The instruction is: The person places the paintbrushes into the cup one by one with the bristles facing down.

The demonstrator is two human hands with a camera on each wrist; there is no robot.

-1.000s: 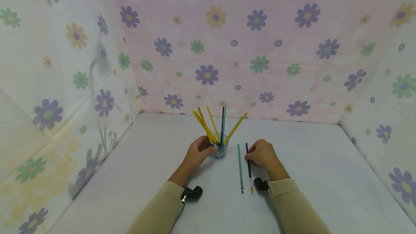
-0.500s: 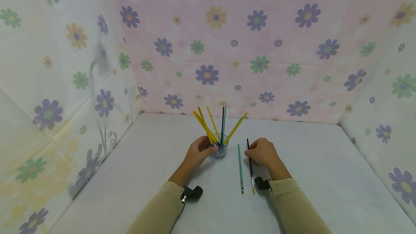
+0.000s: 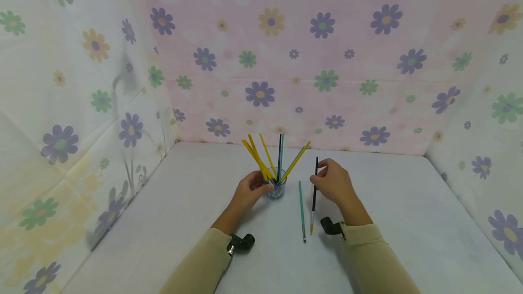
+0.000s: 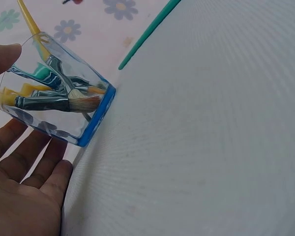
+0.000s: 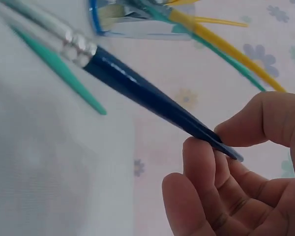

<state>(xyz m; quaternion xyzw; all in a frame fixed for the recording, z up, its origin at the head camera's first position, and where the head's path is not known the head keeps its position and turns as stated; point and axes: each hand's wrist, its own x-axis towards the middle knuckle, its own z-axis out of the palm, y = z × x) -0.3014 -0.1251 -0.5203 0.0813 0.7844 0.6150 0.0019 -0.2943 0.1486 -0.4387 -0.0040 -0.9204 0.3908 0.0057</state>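
A clear glass cup with a blue base stands on the table, holding several paintbrushes, bristles down, with yellow, teal and dark handles. My left hand curls around the cup's left side, thumb near the rim. To the right, my right hand pinches a dark blue paintbrush by the thin end of its handle between thumb and fingers. That brush hangs nearly upright with its golden bristles downward. Between cup and right hand, a teal paintbrush lies on the table, its bristle end toward me.
The white-covered table is enclosed by a flowered pink cloth at the back and flowered cloth at both sides. Small black cameras are strapped to both wrists.
My right hand has lifted the dark blue paintbrush off the table, and the brush has tilted more upright. The left hand and cup have stayed still.
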